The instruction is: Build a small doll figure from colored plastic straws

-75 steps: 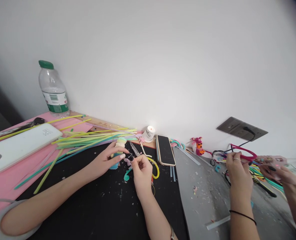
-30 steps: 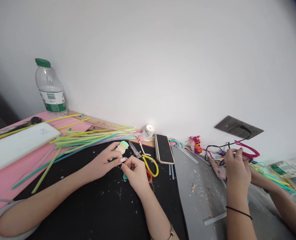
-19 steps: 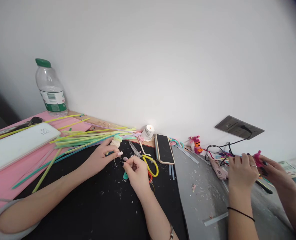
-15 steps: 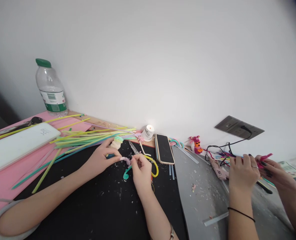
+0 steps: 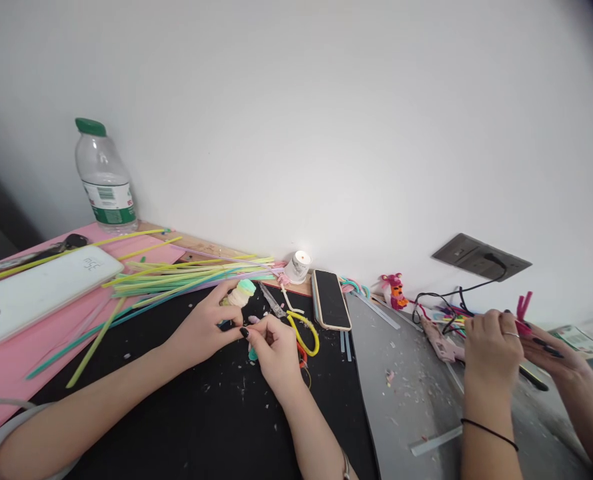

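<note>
My left hand [image 5: 211,327] and my right hand [image 5: 279,350] meet over the black mat, each with thumb and finger pinched. Between them is a short lilac pipe cleaner [image 5: 254,321], now mostly covered by the fingers. A cream piece with a mint-green top [image 5: 242,291] sits at my left fingers; whether they grip it I cannot tell. Below the fingertips a teal curled pipe cleaner [image 5: 253,355] shows in part. Just right of my right hand, scissors [image 5: 303,330] with yellow-wrapped handles lie on the mat, blades pointing toward the wall.
Loose pipe cleaners [image 5: 186,277] lie at the back left, near a bottle [image 5: 109,187] and a white power bank [image 5: 51,293]. A white cup [image 5: 297,267] and a phone [image 5: 331,300] stand right of centre. Further right, another person's hands [image 5: 493,347] hold pink pipe cleaners near a glue gun [image 5: 441,340].
My hands have come closer together and the lilac pipe cleaner is now mostly hidden. My right hand has shifted left. The other person's pink pipe cleaners now point upward.
</note>
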The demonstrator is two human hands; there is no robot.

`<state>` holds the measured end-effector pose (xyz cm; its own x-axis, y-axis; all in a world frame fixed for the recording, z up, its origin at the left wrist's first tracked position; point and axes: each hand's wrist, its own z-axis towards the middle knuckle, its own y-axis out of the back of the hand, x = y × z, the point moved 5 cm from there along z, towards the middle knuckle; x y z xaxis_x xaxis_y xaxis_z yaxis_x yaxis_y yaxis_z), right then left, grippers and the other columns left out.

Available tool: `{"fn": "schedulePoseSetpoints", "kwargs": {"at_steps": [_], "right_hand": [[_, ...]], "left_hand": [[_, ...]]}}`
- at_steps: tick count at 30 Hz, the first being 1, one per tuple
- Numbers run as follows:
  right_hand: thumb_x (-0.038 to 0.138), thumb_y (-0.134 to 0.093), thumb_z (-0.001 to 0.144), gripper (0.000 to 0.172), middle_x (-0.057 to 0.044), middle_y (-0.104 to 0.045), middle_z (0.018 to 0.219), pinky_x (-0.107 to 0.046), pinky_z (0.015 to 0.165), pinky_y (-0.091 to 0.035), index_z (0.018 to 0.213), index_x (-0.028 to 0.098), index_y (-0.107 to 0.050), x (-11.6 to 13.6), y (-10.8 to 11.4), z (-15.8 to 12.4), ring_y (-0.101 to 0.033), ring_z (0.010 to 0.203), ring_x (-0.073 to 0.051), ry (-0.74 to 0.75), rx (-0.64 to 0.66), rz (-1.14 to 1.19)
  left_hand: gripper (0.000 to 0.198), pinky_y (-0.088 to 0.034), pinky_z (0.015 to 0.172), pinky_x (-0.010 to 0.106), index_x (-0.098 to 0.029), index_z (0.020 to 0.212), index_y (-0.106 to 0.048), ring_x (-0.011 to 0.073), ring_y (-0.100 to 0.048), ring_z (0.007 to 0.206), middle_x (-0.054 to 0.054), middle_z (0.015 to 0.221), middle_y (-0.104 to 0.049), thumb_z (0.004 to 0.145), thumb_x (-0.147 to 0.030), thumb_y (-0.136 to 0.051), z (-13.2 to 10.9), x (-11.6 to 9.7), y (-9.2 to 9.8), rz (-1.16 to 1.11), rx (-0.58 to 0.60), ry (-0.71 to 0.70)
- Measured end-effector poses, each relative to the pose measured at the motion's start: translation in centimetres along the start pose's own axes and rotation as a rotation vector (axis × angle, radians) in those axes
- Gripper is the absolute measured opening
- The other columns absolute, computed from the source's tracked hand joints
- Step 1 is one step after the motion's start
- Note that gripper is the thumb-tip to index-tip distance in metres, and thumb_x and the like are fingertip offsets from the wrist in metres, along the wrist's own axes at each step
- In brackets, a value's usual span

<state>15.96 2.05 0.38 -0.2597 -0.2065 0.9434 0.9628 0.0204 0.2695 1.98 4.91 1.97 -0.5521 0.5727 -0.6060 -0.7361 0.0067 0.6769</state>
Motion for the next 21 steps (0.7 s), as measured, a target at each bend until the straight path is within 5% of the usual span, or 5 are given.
{"fn": "schedulePoseSetpoints", "kwargs": {"at_steps": [8, 16, 21], "right_hand": [[0.038, -0.046, 0.089, 0.033, 0.005, -0.047, 0.046, -0.020, 0.041, -0.029, 0.062, 0.020, -0.048, -1.1, -0.3, 0.0, -0.037, 0.036, -0.008, -0.126, 0.018, 0.120], [0.022, -0.042, 0.089, 0.029, 0.002, -0.048, 0.055, -0.024, 0.051, -0.029, 0.061, 0.022, -0.039, 1.1, 0.4, 0.0, -0.043, 0.050, -0.012, 0.166, -0.046, -0.441], [0.021, -0.040, 0.090, 0.028, -0.001, -0.052, 0.058, -0.026, 0.051, -0.027, 0.063, 0.021, -0.045, 0.8, 1.5, 0.4, -0.044, 0.052, -0.014, 0.201, -0.142, -0.661]], "left_hand": [[0.020, -0.042, 0.097, 0.035, -0.021, 0.063, -0.066, 0.0279, -0.045, 0.124, 0.008, 0.131, -0.048, 0.079, -0.033, -0.062, 0.0, 0.0, -0.3, -0.032, 0.005, 0.016], [0.016, -0.040, 0.101, 0.036, -0.022, 0.072, -0.068, 0.0286, -0.042, 0.126, 0.009, 0.133, -0.045, 0.080, -0.033, -0.061, -0.1, -0.2, -0.6, -0.072, 0.039, -0.043], [0.015, -0.039, 0.103, 0.037, -0.023, 0.073, -0.069, 0.0293, -0.040, 0.128, 0.007, 0.124, -0.053, 0.077, -0.037, -0.065, 0.0, -0.3, -0.6, -0.107, 0.066, 0.006]]}}
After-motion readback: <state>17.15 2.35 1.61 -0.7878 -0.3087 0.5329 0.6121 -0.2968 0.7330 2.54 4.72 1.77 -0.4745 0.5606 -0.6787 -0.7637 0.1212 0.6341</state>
